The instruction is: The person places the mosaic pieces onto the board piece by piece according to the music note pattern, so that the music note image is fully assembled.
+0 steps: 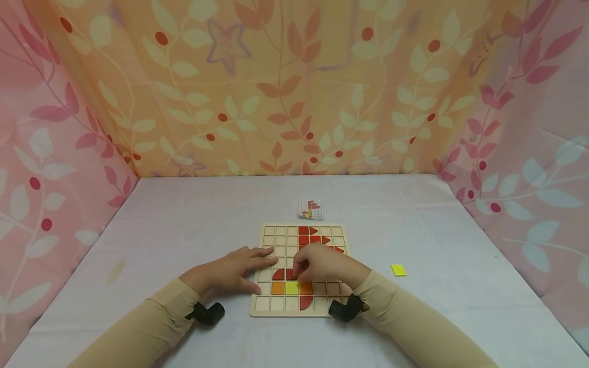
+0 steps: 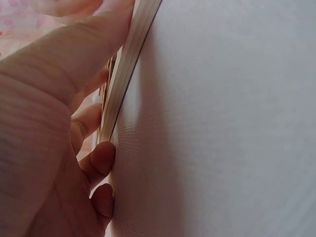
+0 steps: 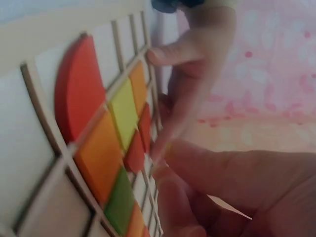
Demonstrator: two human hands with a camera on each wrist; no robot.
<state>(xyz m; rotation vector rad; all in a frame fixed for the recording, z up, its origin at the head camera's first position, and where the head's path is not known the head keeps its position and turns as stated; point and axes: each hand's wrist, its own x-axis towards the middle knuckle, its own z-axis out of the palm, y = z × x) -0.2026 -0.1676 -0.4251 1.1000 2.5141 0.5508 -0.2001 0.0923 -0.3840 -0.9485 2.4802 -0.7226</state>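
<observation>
A wooden grid board (image 1: 269, 303) lies on the table with coloured tiles in its cells. My left hand (image 1: 234, 267) rests at its left edge, fingers spread over the frame and thumb (image 2: 98, 32) along the near side. Over the middle of the board is my right hand (image 1: 322, 263), its fingers curled and fingertips right at a red tile (image 3: 134, 154). Nothing shows between its thumb and forefinger. Close by sit a yellow tile (image 1: 292, 289), orange tiles (image 1: 278, 288), a rounded red tile (image 1: 306, 302) and a green tile (image 3: 119, 203), which the hand hides in the head view.
A small pattern card (image 1: 310, 209) lies behind the board. One loose yellow square (image 1: 398, 270) is on the table to the right. Red squares and triangles (image 1: 303, 230) fill cells at the board's far side. Floral curtains (image 1: 285, 102) surround the white-covered table (image 1: 193, 209).
</observation>
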